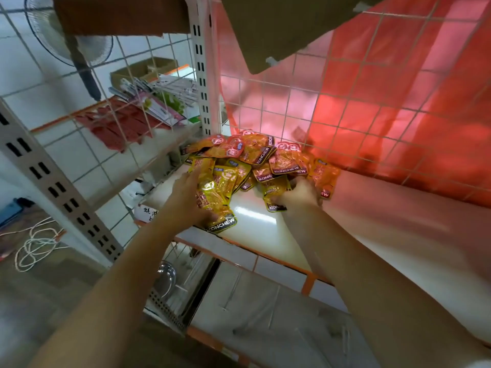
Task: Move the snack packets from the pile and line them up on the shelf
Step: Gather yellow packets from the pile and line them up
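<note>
A pile of yellow-and-orange KONCHEW snack packets (255,158) lies at the back left corner of the white shelf (372,221). My left hand (186,197) grips a stack of yellow packets (215,200) at the shelf's left front edge, with the bottom packet hanging slightly over the edge. My right hand (300,193) reaches into the near side of the pile and its fingers curl round a yellow packet (275,193). Both forearms stretch up from the bottom of the view.
A wire grid backs the shelf with red plastic sheet (398,102) behind it. A slotted metal upright (202,75) bounds the shelf's left side. Brown cardboard (279,30) hangs overhead. Another rack at the left holds red items (119,126). A lower shelf (252,301) sits beneath.
</note>
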Motion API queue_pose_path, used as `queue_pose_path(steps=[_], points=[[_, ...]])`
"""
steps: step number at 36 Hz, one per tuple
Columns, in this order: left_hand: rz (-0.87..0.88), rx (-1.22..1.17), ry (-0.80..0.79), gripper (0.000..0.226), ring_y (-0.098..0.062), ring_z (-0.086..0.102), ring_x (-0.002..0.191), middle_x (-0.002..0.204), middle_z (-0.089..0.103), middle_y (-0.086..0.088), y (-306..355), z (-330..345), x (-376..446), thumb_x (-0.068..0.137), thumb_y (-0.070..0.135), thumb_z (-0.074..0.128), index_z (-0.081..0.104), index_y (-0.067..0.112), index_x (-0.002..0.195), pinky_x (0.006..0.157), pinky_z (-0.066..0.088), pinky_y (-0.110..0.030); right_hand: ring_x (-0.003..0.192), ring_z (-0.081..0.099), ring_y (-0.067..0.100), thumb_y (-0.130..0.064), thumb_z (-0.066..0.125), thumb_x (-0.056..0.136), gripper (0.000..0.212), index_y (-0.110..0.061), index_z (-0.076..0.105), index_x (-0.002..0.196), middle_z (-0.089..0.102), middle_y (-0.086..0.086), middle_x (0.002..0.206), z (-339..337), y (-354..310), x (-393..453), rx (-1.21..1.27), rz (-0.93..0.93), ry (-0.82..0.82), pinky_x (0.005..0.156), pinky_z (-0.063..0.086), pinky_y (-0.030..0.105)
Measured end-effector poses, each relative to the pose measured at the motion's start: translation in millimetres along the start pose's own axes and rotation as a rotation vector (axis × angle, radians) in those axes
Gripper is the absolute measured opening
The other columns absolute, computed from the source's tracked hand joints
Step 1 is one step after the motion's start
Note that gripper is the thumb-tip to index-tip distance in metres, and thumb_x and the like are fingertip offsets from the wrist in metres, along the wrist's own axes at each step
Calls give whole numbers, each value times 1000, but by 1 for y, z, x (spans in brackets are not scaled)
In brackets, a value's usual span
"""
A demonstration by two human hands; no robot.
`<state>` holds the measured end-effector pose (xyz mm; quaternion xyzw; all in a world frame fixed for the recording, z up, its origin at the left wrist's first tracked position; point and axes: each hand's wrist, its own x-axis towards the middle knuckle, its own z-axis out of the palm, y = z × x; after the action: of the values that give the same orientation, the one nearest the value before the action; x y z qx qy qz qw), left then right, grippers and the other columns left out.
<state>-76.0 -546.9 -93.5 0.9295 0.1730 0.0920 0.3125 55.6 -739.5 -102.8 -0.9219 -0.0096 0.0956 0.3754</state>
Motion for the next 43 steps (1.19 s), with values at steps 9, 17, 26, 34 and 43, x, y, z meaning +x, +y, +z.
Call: queue_pose_path(steps=[9, 17, 26, 34, 43], points=[[22, -354, -61, 125, -24, 41, 127, 141, 32, -3, 8, 7, 6, 57, -1, 85, 4, 23, 148, 92, 42, -35, 72, 54, 21, -2, 84, 59, 41, -20, 48, 69, 57, 7, 81, -35, 15, -7, 183, -120, -194, 59, 41, 27], [-10, -705, -157, 79, -2, 64, 84, 102, 64, 6, 47, 30, 6, 68, -13, 73, 41, 17, 133, 70, 54, -27, 68, 59, 26, 14, 69, 70, 26, -6, 58, 82, 57, 13, 77, -60, 39, -12, 601, 32, -267, 64, 53, 40], [36, -815, -202, 21, -3, 64, 62, 64, 70, 8, 113, 76, 1, 75, -11, 66, 65, 9, 82, 59, 51, -15, 43, 62, 18, 14, 58, 78, 25, -10, 53, 81, 62, 10, 66, -117, 81, -34, 860, 28, -196, 37, 48, 27], [14, -911, -349, 33, -10, 68, 71, 75, 72, 5, 187, 131, -8, 74, -18, 62, 62, 12, 88, 68, 56, -27, 61, 64, 27, 12, 60, 77, 25, -10, 58, 90, 64, 15, 83, -180, 147, -49, 904, 38, -28, 55, 54, 40], [-73, -962, -430, 34, -14, 65, 64, 71, 68, -1, 278, 199, -42, 72, -23, 59, 61, 8, 86, 63, 55, -28, 68, 61, 16, 14, 58, 78, 28, -12, 62, 87, 68, 0, 71, -254, 225, -65, 897, 44, 98, 63, 45, 25]])
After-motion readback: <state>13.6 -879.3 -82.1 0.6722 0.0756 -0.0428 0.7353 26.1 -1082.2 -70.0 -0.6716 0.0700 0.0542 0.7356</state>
